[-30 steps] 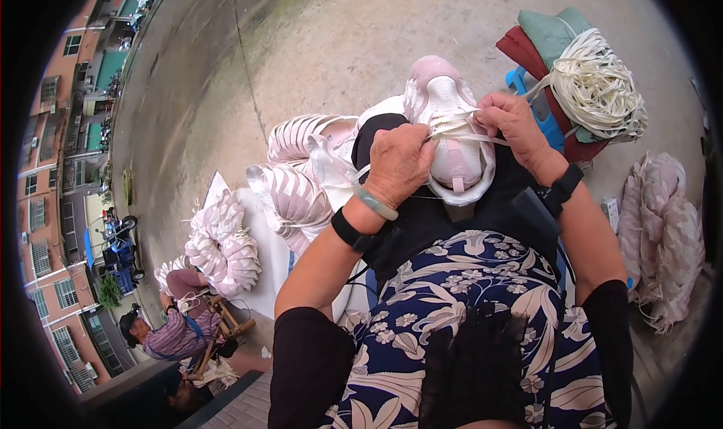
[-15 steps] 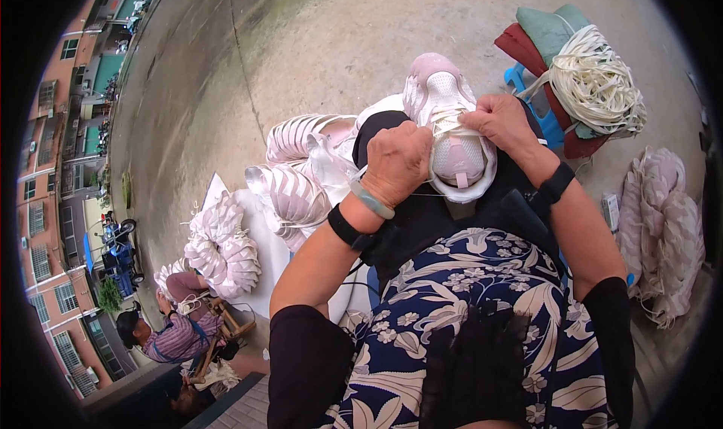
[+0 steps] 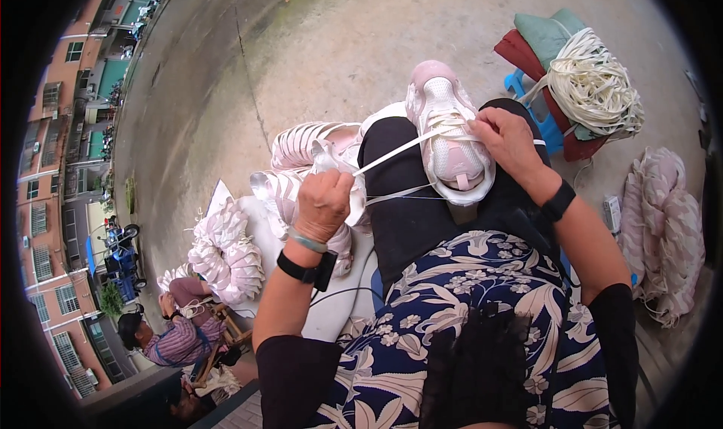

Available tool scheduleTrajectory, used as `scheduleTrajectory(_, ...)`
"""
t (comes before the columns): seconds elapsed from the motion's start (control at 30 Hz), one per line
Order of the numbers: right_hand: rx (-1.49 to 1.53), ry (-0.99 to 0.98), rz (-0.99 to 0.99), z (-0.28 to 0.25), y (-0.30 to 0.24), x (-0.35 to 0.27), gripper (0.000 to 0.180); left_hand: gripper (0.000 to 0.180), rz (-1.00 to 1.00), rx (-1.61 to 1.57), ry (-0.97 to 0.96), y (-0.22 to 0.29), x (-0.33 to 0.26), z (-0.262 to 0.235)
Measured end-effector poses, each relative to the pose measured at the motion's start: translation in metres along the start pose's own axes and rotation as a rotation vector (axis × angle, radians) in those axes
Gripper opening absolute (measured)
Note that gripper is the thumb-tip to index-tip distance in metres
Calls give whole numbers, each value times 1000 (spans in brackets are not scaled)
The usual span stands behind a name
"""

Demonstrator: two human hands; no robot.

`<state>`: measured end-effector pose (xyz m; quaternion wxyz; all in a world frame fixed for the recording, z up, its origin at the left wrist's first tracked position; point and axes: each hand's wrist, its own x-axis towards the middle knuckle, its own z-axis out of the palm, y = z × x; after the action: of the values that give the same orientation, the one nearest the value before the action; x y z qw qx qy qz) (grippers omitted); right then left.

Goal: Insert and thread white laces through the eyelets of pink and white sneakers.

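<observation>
Pink-and-white shoe (image 3: 451,152) rests on the black-clad thighs (image 3: 403,229), toe toward twelve o'clock. At its eight o'clock, the left hand (image 3: 324,202) is clamped on a white lace (image 3: 403,150) running straight from the shoe; at three, the right hand (image 3: 506,137) touches the lacing, its exact grip hidden

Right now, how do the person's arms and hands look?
The left hand is bare, with a pale bangle and a black wrist strap bearing a dark block; the right hand is bare, with a black wristband. Black sleeves end near the elbows.
</observation>
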<state>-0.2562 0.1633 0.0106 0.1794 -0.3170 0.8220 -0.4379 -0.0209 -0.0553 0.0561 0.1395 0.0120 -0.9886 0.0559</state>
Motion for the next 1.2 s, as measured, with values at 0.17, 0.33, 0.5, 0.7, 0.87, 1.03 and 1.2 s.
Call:
scheduleTrajectory(0.17,-393,145,-517,-3,2,-22,20,8,-91,-121,3,24,-13,8)
scheduleTrajectory(0.33,-460,160,-642,-7,19,-7,9,8,-62,-88,71,33,5,-18)
scheduleTrajectory(0.5,-465,188,-677,-6,24,-9,9,8,-28,-41,80,39,16,-40)
scheduleTrajectory(0.7,-454,120,-647,-4,27,-6,12,7,9,-18,45,46,19,-41)
scheduleTrajectory(0.87,-494,60,-689,-3,24,11,9,11,-2,-35,98,41,31,-38)
scheduleTrajectory(1.03,-534,26,-672,4,21,21,8,14,-56,-57,134,32,30,-26)
scheduleTrajectory(1.2,-547,-1,-671,4,15,22,8,16,-76,-68,163,22,30,-21)
